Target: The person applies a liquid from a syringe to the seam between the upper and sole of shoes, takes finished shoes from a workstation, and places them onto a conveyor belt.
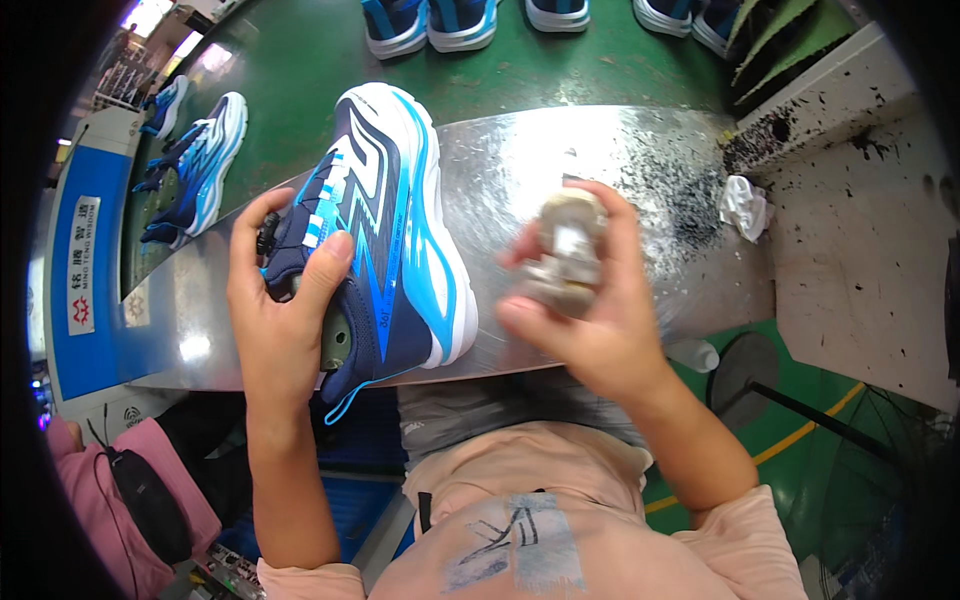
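Head view: left hand (275, 305) grips the blue-and-white sneaker (385, 225) by its heel on the metal bench (560, 160); right hand (585, 300), to its right, clutches a blurred grey block (565, 255).

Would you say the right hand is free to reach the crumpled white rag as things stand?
Probably not: the right hand is holding a greyish block, though the metal table toward the rag looks unobstructed.

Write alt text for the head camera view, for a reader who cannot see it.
A person's left hand grips a navy, blue and white sports shoe by its collar on a shiny metal worktable, while the right hand holds a small, blurred grey-beige object beside it. More blue shoes sit on a green conveyor belt behind; a crumpled white rag lies at right.
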`<state>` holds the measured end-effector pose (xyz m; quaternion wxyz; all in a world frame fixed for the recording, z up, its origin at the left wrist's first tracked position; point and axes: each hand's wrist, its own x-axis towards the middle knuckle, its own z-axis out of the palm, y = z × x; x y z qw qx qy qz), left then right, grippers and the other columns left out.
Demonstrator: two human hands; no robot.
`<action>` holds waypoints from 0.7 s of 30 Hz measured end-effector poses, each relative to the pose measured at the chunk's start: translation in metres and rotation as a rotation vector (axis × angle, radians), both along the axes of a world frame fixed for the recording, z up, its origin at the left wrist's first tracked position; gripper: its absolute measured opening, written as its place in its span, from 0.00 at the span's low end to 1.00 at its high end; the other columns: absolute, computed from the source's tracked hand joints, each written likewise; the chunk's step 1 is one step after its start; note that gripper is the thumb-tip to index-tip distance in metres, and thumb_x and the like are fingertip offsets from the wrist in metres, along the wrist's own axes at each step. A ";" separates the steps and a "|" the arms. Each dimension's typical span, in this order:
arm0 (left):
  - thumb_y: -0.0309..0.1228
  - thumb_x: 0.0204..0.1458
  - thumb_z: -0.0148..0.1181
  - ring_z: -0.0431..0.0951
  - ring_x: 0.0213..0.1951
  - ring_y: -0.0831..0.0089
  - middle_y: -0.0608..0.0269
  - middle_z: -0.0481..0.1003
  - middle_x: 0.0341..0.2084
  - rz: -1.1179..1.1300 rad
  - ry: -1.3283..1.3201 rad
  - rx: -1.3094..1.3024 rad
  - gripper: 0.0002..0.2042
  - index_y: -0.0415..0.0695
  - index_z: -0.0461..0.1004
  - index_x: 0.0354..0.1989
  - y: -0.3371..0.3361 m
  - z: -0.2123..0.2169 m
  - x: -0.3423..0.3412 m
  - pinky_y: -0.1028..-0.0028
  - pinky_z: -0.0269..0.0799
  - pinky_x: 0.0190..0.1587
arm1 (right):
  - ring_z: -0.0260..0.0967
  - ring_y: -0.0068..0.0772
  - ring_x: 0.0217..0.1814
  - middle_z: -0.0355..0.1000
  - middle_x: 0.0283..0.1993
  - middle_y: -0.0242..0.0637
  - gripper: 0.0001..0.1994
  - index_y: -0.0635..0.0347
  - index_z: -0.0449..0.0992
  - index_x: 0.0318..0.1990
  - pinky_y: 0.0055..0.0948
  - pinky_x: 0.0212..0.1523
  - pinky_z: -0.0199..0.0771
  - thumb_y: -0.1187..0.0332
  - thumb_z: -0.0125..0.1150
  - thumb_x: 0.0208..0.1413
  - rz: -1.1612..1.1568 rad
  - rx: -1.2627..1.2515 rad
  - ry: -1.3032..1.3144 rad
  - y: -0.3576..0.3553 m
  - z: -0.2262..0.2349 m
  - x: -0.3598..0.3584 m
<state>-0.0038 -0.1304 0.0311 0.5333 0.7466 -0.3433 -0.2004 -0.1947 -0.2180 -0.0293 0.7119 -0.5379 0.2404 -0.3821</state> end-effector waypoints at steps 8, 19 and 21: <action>0.27 0.48 0.63 0.70 0.36 0.80 0.62 0.70 0.36 0.010 0.058 -0.084 0.20 0.36 0.65 0.48 -0.004 0.000 -0.013 0.81 0.67 0.41 | 0.63 0.27 0.54 0.59 0.60 0.43 0.40 0.51 0.47 0.58 0.27 0.52 0.70 0.84 0.66 0.40 0.070 0.214 -0.046 0.010 0.003 0.027; 0.24 0.47 0.63 0.70 0.35 0.82 0.63 0.70 0.36 0.028 0.093 -0.182 0.18 0.36 0.65 0.46 -0.005 -0.005 -0.014 0.82 0.67 0.40 | 0.60 0.22 0.52 0.59 0.61 0.44 0.39 0.50 0.49 0.58 0.23 0.49 0.68 0.85 0.65 0.41 0.104 0.150 -0.010 0.013 -0.003 0.029; 0.23 0.47 0.63 0.70 0.35 0.82 0.63 0.70 0.35 0.050 0.077 -0.181 0.18 0.36 0.65 0.46 -0.004 -0.006 -0.015 0.83 0.67 0.40 | 0.60 0.21 0.52 0.59 0.60 0.43 0.39 0.50 0.49 0.58 0.23 0.49 0.68 0.85 0.65 0.41 0.108 0.136 -0.019 0.014 -0.004 0.029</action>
